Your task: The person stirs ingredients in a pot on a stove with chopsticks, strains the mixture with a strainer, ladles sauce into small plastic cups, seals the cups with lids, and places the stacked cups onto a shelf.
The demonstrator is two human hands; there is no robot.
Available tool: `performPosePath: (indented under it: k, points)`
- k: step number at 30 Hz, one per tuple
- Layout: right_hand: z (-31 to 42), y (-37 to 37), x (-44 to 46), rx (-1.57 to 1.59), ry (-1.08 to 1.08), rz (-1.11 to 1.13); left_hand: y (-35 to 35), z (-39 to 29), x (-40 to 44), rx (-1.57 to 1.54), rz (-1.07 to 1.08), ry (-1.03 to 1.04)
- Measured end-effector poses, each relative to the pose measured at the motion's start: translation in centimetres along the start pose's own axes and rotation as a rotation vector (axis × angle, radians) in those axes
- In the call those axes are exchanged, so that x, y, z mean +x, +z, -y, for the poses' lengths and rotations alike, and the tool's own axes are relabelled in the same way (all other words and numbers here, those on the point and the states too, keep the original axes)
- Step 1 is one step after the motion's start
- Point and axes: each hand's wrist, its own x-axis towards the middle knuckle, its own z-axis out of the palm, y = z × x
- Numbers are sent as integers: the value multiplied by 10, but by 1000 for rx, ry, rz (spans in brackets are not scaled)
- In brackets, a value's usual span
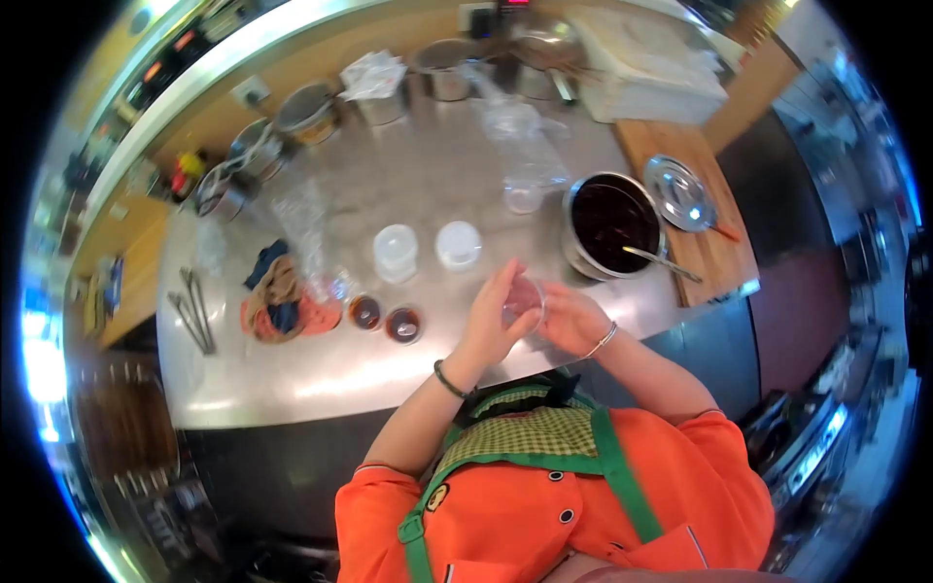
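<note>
A small clear plastic cup point(526, 295) is between my two hands above the front of the steel table. My left hand point(497, 316) wraps its left side, thumb and fingers around it. On the other side, the fingers of my right hand point(573, 319) rest against the cup. A pot of dark liquid point(612, 222) with a spoon point(661, 262) in it stands right of the hands. To the left are two small cups of dark brown liquid, one nearer point(402, 325) and one farther point(365, 312). White round lids or stacked cups point(396, 253) sit behind them, beside another white stack point(458, 245).
A wooden board point(671, 185) carries a metal lid point(678, 192) at the right. Cloths point(277, 296) and tongs point(192, 311) lie at the left. Plastic bags point(520, 141) and several pots, including a metal one point(448, 70), line the back, with a white box point(646, 73) at the corner.
</note>
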Motion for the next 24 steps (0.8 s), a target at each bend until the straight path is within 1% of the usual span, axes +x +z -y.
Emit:
performPosePath:
  k: [1,2,3,4,7,8,9,10,11,12,13,14,15,16,17,18,19,21,22,24]
  points:
    - [-1,-5,-12,3,-32,-25,10,13,-1,68,71,47]
    - [-3,-12,-20,124,-16,-42,23,9,-1,58,105,53]
    - [-2,-18,-28,245,4,-46,35,2,0,142,56,118]
    - [1,-21,-34,248,-17,-45,42,-2,5,230,-1,188]
    - [12,-33,-53,263,-22,-14,60,16,15,330,53,215]
    - [19,-44,-66,213,39,-165,66,15,17,336,54,215]
    - [26,-56,-80,162,102,-311,70,14,19,279,14,108]
    - [34,-70,-99,17,61,-479,73,13,22,224,-27,2]
    - [44,-87,-120,-133,23,-645,75,13,25,232,-34,-3]
    - [49,-107,-134,-187,-123,-819,76,14,27,227,-61,-80]
    - [62,-116,-144,-316,-222,-828,78,16,27,220,-85,-159]
    - [77,-121,-144,-470,-324,-871,80,18,26,222,-93,-170]
    - [89,-121,-138,-564,-494,-836,81,21,27,344,-105,-150]
    - [103,-124,-130,-562,-487,-825,82,23,29,468,-117,-127]
    - [118,-127,-120,-720,-479,-748,84,25,31,475,-128,-130]
    - [129,-130,-111,-875,-471,-664,85,26,32,479,-164,-85]
    - [134,-130,-99,-873,-466,-651,86,25,33,484,-198,-41]
    - [136,-127,-78,-892,-570,-686,88,19,32,524,-198,-75]
    - [140,-127,-74,-893,-570,-674,87,16,33,557,-192,-101]
    - [143,-125,-73,-749,-564,-683,86,16,31,547,-207,-93]
